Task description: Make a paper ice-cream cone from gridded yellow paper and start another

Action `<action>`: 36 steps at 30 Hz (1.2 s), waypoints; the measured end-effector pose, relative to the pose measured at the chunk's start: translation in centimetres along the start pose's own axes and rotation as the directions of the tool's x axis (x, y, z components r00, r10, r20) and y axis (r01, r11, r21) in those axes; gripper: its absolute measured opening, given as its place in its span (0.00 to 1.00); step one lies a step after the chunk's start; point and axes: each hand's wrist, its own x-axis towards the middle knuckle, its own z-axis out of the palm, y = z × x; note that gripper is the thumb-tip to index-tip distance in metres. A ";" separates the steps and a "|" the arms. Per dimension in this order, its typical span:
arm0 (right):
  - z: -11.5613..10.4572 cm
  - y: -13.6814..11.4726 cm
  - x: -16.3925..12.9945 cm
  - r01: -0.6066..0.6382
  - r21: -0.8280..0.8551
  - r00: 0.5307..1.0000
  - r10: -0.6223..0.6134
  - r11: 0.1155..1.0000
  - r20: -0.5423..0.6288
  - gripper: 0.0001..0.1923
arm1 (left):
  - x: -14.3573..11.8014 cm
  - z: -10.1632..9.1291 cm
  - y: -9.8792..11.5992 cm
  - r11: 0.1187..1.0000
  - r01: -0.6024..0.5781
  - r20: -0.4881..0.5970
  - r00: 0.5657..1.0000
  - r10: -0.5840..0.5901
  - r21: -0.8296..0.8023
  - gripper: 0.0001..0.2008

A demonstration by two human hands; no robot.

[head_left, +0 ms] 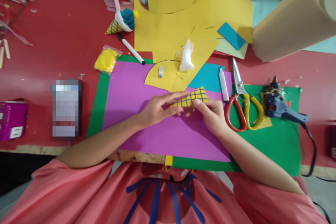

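Between my two hands is a small yellow paper cone (195, 95) with a dark grid drawn on it, its wide end turned up to the right. My left hand (162, 106) has its fingers along the narrow end. My right hand (211, 112) grips the wide end, thumb on the near face. Below them lies a purple sheet (162, 136). Just beyond are a yellow paper piece with a curved edge (157, 80), a small whitish cap (160, 72) and a clear bag of white material (187, 57). A white marker (224, 85) lies right of the cone.
Right are scissors (238, 91) with red and yellow handles and a blue glue gun (283, 108) with its cord. A finished-looking paper ice cream cone (122, 21), a yellow clay packet (107, 59) and a capped marker (132, 50) lie left. A large cardboard tube (291, 21) stands back right.
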 end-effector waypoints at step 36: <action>-0.1 1.2 0.3 -0.082 0.029 0.991 0.085 0.996 -0.107 0.20 | -0.2 0.0 0.1 0.990 -0.086 -0.161 0.981 0.103 0.113 0.14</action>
